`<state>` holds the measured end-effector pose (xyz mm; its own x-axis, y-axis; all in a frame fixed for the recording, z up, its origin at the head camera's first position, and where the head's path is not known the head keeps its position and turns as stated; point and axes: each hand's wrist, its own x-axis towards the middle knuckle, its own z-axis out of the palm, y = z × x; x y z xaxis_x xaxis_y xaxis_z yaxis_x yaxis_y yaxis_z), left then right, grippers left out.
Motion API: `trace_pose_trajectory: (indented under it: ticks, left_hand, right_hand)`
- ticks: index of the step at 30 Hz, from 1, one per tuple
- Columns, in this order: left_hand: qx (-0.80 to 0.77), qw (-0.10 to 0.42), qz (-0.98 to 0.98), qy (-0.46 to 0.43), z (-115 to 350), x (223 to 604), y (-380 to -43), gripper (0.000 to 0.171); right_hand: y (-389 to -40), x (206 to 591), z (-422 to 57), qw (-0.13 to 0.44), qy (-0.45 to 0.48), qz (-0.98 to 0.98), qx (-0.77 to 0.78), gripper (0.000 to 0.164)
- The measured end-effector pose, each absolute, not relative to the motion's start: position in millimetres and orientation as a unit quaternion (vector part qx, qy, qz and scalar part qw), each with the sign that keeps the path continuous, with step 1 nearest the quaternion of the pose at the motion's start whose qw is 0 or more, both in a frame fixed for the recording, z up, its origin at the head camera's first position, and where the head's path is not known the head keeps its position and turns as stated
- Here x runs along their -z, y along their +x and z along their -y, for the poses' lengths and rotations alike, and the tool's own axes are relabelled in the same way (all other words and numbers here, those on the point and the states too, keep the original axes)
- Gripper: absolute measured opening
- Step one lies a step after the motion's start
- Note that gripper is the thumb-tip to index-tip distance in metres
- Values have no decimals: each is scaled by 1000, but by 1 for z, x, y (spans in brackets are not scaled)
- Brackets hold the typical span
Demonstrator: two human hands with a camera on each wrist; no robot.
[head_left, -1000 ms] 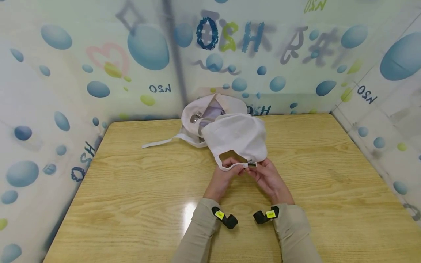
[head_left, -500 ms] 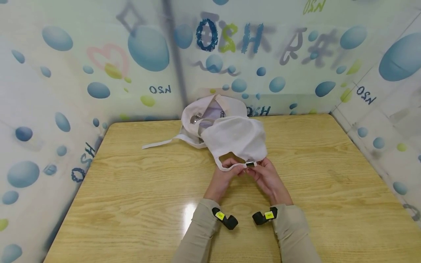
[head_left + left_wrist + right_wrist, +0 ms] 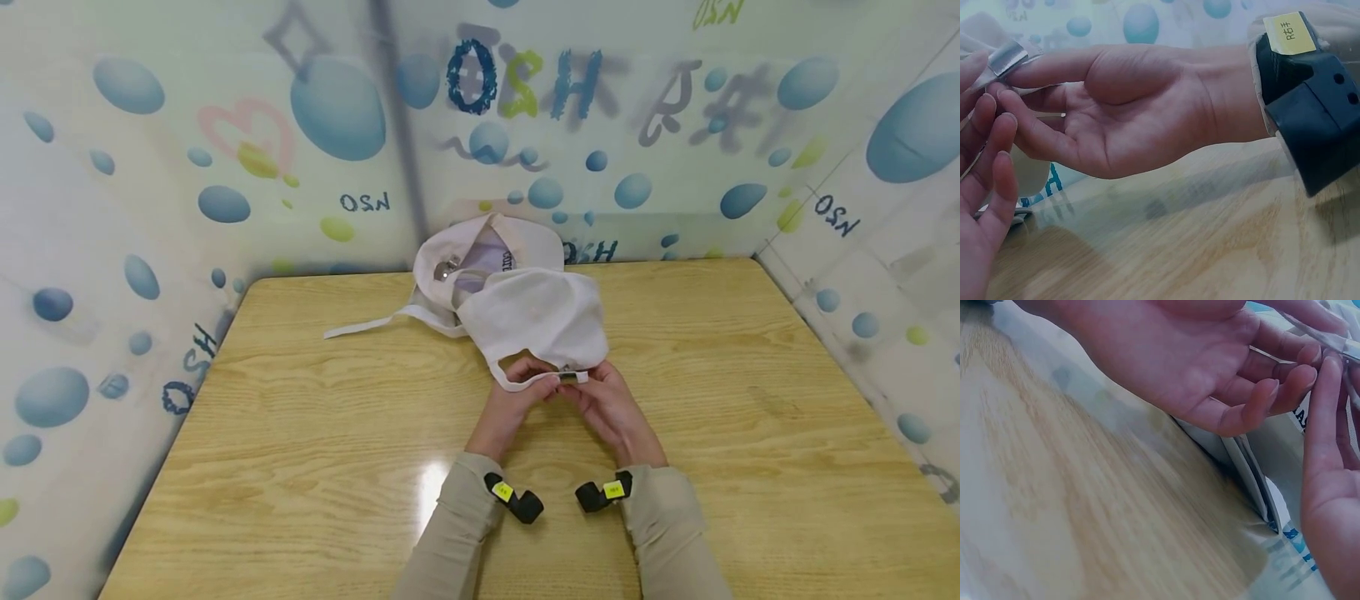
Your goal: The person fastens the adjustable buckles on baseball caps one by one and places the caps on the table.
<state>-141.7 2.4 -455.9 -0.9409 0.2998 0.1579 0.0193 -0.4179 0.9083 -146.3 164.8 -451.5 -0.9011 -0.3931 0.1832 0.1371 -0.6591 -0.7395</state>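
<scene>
A white cap [image 3: 536, 312] is held with its rear opening toward me. My left hand [image 3: 513, 408] pinches the cap's thin back strap [image 3: 517, 385] left of a metal buckle [image 3: 568, 377]. On the other side, my right hand [image 3: 611, 412] pinches the strap at the buckle, and a short white strap end shows right of the metal. In the left wrist view the shiny buckle [image 3: 1007, 59] sits at the right thumb tip, with the fingertips of both hands close together. In the right wrist view the left hand [image 3: 1179, 356] partly hides the strap.
Behind the held cap, a second pale cap [image 3: 536, 237] lies upturned against the wall, its inside and a metal clasp [image 3: 447, 268] showing. A loose strap [image 3: 360, 327] trails left over the wooden table [image 3: 300, 450]. Patterned walls [image 3: 337, 108] close off the back and sides.
The buckle has shifted slightly left and turned, and more white strap end shows to its right. The cap's crown has sunk a little. Both hands stay nearly in place.
</scene>
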Motion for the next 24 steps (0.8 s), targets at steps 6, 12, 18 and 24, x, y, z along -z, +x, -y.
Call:
trace_pose_trajectory:
  ticks: [6,12,18,24]
  left_hand:
    - [-828,91,-529,160,-1,455,-142,21]
    - [-830,83,-531,147,-1,454,-141,15]
    - [-832,59,-537,127,-1,455,-142,10]
    - [-833,51,-537,123,-1,458,-144,19]
  right_hand:
    - [-146,450,-165,142,-154,-371,905,29]
    - [-145,448,-168,134,-142,-335,922,28]
    - [-146,449,-168,129,-136,-348,919,28]
    - [-145,448,-167,135,-130,-357,915,28]
